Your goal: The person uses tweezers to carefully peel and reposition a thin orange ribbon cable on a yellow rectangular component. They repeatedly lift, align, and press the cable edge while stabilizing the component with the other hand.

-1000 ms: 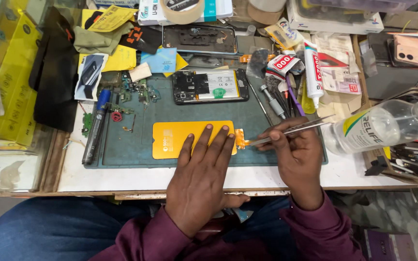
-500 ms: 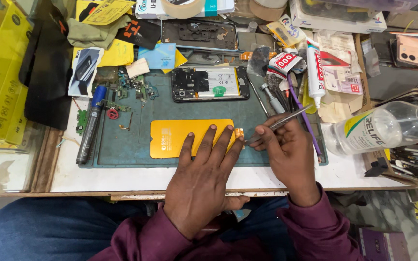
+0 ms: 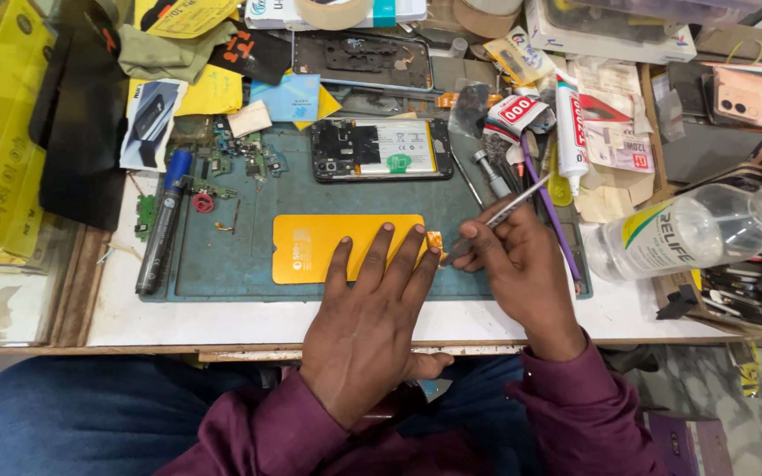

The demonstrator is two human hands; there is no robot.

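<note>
Head view: left hand [image 3: 372, 308] presses yellow panel [image 3: 328, 247] (rectangular), right hand [image 3: 522, 264] grips tweezers [image 3: 496, 214].

One head-worn camera looks steeply down, close over the cluttered workbench [image 3: 222, 322] and lap

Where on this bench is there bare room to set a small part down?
Bare mat lies between the blue marker and the yellow screen panel. A bare white strip of bench runs along the mat's near edge. It is crowded behind the opened phone and right of the right hand, by the spray bottle.
</note>
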